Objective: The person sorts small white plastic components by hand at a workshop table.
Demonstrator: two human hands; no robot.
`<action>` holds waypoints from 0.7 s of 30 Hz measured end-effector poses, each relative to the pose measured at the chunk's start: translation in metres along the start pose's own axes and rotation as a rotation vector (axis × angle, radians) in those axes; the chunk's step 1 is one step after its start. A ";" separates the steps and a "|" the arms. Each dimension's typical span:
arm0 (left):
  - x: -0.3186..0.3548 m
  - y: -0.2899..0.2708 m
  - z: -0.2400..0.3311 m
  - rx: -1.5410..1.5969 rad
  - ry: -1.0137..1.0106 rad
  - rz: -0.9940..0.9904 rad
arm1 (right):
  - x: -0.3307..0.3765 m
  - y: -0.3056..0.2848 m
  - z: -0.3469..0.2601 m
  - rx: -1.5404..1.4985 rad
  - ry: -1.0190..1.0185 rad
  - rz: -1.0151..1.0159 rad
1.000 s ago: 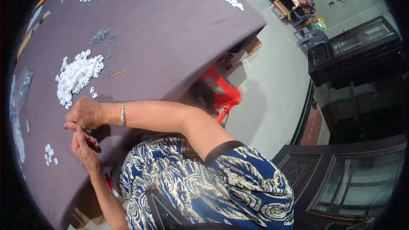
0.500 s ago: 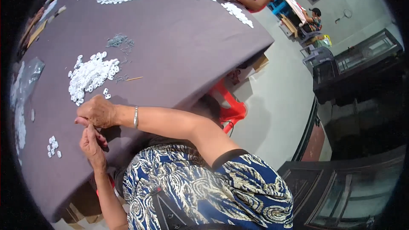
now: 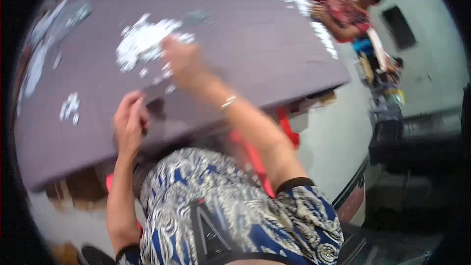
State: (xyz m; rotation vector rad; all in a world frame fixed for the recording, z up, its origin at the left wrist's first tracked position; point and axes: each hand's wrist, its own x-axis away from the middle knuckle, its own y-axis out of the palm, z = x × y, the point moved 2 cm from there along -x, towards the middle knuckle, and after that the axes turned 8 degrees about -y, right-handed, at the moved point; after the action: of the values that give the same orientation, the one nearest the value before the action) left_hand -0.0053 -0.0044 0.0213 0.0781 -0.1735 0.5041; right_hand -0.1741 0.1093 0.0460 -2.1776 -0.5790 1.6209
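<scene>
Uneven heap of small white pieces (image 3: pixel 142 41), bright, single outlines smeared, strays at near edge; on purplish-grey cloth-covered table (image 3: pixel 260 59) | bare right hand (image 3: pixel 187 66), blurred, at heap's right side; grip, contact: cannot tell | bare left hand (image 3: pixel 129 121), fingers bent, drawn together, near table edge; contents: cannot tell

Dark panel (image 3: pixel 399 27) up at two o'clock! Dark furniture (image 3: pixel 405 145) looms at three, a red stool (image 3: pixel 256 162) at five.

Piece cluster (image 3: pixel 72 104) on table (image 3: pixel 255 44), left of hands (image 3: pixel 130 120)
</scene>
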 end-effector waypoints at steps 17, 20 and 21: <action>-0.006 -0.002 -0.004 0.014 -0.013 -0.088 | 0.011 -0.047 0.058 0.061 0.399 -0.322; -0.005 0.000 -0.001 0.020 -0.001 -0.089 | 0.002 -0.037 0.069 0.090 0.250 -0.408; -0.005 0.000 -0.001 0.024 0.008 -0.094 | 0.000 -0.034 0.068 0.084 0.248 -0.414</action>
State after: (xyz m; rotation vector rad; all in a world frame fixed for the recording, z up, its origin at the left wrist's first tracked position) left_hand -0.0095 -0.0064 0.0189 0.1074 -0.1550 0.4126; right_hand -0.2433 0.1410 0.0448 -1.9918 -0.8046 1.1222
